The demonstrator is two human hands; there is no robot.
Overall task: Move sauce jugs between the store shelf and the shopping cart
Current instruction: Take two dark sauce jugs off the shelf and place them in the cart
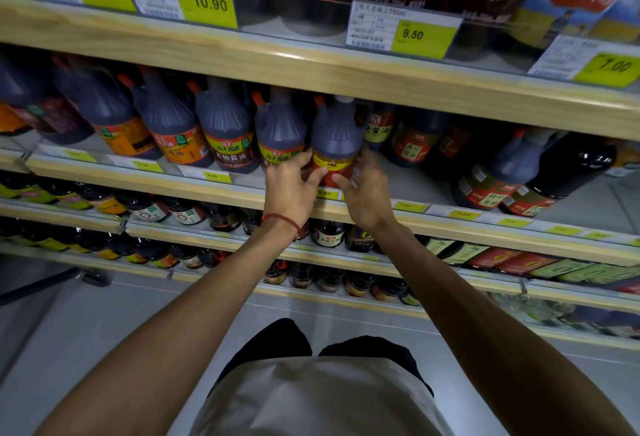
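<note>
Pale shirt (322,397) nearest us, both arms stretched far out to the middle shelf (156,182). The left hand (291,186), red string (281,219) at its wrist, and the right hand (363,193) clasp one soy sauce jug (337,134) by its red-and-yellow label, fingers curled round either side. The jug stands upright at the shelf's front lip, at the right end of the row of jugs (225,130), with a gap to its right. I'd say this is the shelf end of a transfer, though taking or placing I can't tell. If it's coming off, the next move must lift it over the price rail and under the shelf above, without knocking its left neighbour.
</note>
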